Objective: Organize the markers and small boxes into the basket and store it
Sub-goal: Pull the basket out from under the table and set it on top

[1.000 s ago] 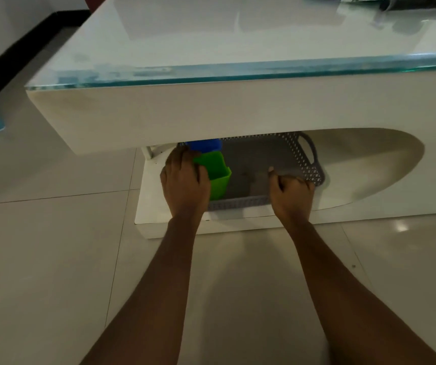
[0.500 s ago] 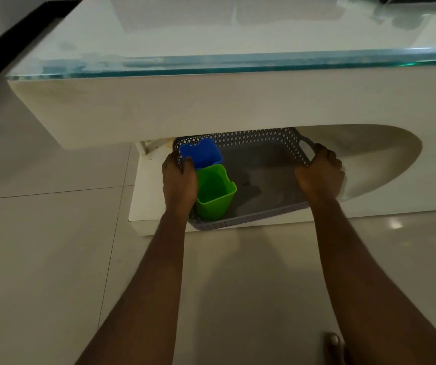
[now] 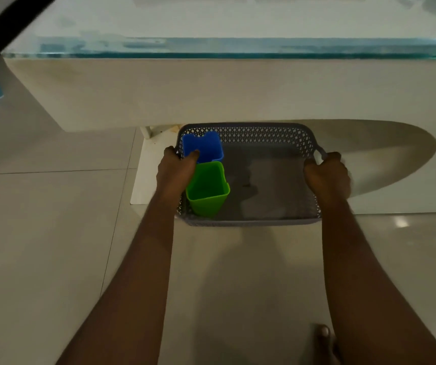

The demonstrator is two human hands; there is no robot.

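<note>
— Under the table [image 3: 211, 88] overhang, starting from the left: what could spoil this?

— The left hand [image 3: 176, 171] clamps the basket [image 3: 251, 222] by its rim, thumb against the blue box [image 3: 206, 150]. A jerk could topple the tall green box [image 3: 207, 191] just in front of it.

— And further right?

— The basket juts past the low shelf [image 3: 143, 180], its near edge over the floor, so an uneven pull may tilt it. The right hand [image 3: 327, 176] is curled tight round the side handle. Both arms reach forward, nearly straight.
</note>
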